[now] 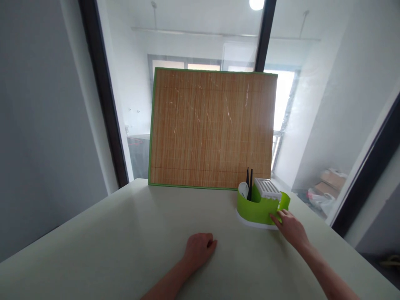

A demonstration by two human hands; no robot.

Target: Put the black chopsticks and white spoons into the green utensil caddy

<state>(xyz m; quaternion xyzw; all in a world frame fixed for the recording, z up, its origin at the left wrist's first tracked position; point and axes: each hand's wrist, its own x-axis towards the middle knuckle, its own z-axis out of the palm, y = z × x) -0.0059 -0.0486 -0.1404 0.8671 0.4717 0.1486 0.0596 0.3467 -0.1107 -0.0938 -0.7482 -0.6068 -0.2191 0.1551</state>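
Observation:
On the right of the table stands a lime-green utensil holder (254, 210) with a white base. A white spoon (243, 189) and black chopsticks (250, 185) stand in its left compartment, and a white slotted block (268, 188) sits at its middle. My right hand (291, 228) grips the holder's near right side, thumb against the green front wall and fingers bent at the edge; part of the fingertips is hidden. Curled into a loose fist, my left hand (199, 251) rests on the table, left of the holder and apart from it. Nothing shows in it.
A large bamboo mat board (212, 129) with green edging stands upright at the table's back, behind the holder. The white table (125, 237) narrows toward a glass partition with dark frames (108, 96). Cardboard boxes (331, 183) lie beyond the glass on the right.

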